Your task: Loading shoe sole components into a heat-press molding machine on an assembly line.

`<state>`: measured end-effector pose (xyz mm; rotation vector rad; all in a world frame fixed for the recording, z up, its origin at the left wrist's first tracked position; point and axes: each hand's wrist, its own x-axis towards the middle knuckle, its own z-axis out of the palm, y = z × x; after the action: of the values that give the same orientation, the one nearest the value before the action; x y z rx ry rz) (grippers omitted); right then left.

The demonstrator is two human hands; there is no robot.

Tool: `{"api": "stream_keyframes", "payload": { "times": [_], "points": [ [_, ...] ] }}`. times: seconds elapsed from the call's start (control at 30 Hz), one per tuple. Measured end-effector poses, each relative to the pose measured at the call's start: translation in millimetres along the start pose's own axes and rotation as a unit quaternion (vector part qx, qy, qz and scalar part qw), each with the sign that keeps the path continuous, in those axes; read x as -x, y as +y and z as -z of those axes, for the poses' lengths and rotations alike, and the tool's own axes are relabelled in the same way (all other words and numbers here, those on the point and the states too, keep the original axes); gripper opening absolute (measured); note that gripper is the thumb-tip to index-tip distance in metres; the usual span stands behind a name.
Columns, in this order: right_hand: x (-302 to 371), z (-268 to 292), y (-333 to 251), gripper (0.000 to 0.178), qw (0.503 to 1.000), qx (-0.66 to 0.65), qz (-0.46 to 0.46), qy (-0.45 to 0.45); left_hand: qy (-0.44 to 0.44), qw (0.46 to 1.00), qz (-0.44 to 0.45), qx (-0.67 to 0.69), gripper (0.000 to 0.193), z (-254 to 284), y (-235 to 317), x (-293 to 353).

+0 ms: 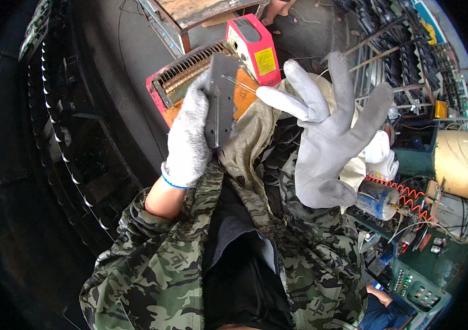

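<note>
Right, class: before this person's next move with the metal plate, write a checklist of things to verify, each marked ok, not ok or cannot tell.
1. Left hand in a grey knitted glove has a grip on the flat grey metal plate: ok.
2. Right hand in a smooth grey glove is open and holds nothing: ok.
3. Both hands gloved: ok.
4. Plate held apart from the red box-shaped machine: cannot tell.
5. Plate's far face free of damage: cannot tell.

A yellow rectangular label point(265, 61) is showing on the side of the red box-shaped machine point(253, 47) standing at top centre. At lower right, a green control panel point(418, 286) is sitting with rows of small lights and buttons. No packages or screens showing.
</note>
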<state>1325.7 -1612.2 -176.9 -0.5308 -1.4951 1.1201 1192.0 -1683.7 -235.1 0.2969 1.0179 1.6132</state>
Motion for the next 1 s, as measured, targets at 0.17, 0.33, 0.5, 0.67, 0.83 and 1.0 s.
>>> {"api": "stream_keyframes", "payload": {
  "times": [0.17, 0.33, 0.5, 0.67, 0.83, 1.0],
  "points": [
    [-4.7, 30.8, 18.8, 0.108, 0.981, -0.126, 0.014, -0.150, -0.034, 0.973, -0.135, -0.184, 0.065, 6.6, -4.5, 9.7],
    [4.4, 11.2, 8.7, 0.102, 0.963, -0.248, -0.089, -0.060, 0.040, 0.960, -0.159, -0.227, 0.069, -1.6, -14.6, 19.5],
    [5.9, 14.8, 2.4, 0.097, 0.865, -0.465, -0.187, 0.001, 0.018, 0.987, -0.161, -0.024, 0.061, -4.0, -15.9, 30.3],
    [7.9, 13.0, 2.9, 0.096, 0.872, -0.458, -0.175, -0.009, 0.071, 0.986, -0.146, -0.044, 0.079, -14.4, -6.7, 34.0],
    [6.8, 17.3, 1.3, 0.094, 0.851, -0.487, -0.192, 0.048, -0.042, 0.963, -0.008, 0.265, 0.074, 3.4, 12.7, 27.8],
    [4.9, 26.9, 2.0, 0.093, 0.809, -0.539, -0.216, 0.095, -0.332, 0.838, -0.044, 0.431, 0.046, 31.1, 60.5, 18.2]
  ]
}}
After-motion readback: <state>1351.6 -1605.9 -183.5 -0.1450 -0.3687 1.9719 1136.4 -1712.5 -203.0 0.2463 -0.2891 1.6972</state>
